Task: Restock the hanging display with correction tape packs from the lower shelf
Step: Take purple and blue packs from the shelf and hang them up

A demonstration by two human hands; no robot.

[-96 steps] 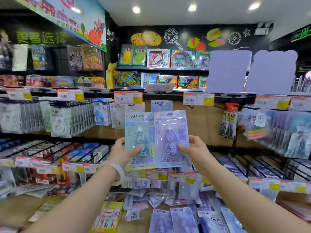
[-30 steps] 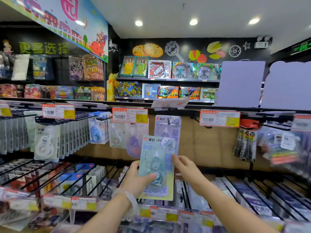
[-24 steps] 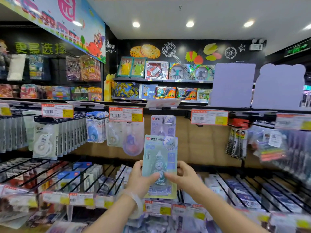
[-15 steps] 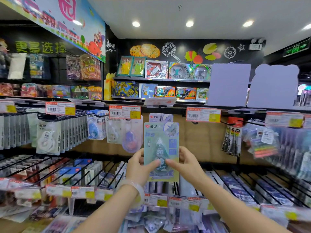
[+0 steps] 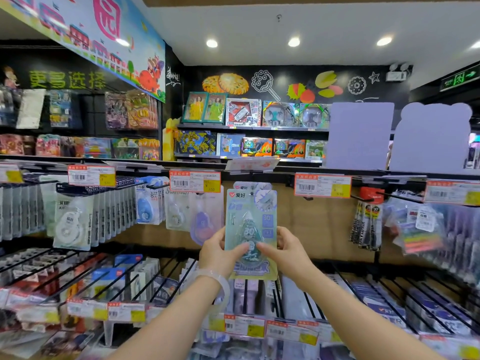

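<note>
A green correction tape pack (image 5: 250, 216) is held upright in front of the hanging display, its top hole near the peg tip. My left hand (image 5: 218, 253) pinches its lower left edge, thumb on the front. My right hand (image 5: 284, 252) pinches the lower right edge the same way. A purple pack (image 5: 245, 186) hangs on the peg right behind it, only its top showing. Further correction tape packs (image 5: 193, 214) hang to the left under a price tag (image 5: 194, 181).
Rows of white tape packs (image 5: 75, 216) fill the pegs at left. Pens and markers (image 5: 368, 222) hang at right. Below, slanted wire racks (image 5: 145, 276) hold stationery behind a strip of price labels (image 5: 244, 326). Toy boxes (image 5: 244, 113) line the far shelves.
One second ago the green pack was lower, below the hanging purple pack. Both hands have raised it until it covers that pack and reaches peg height.
</note>
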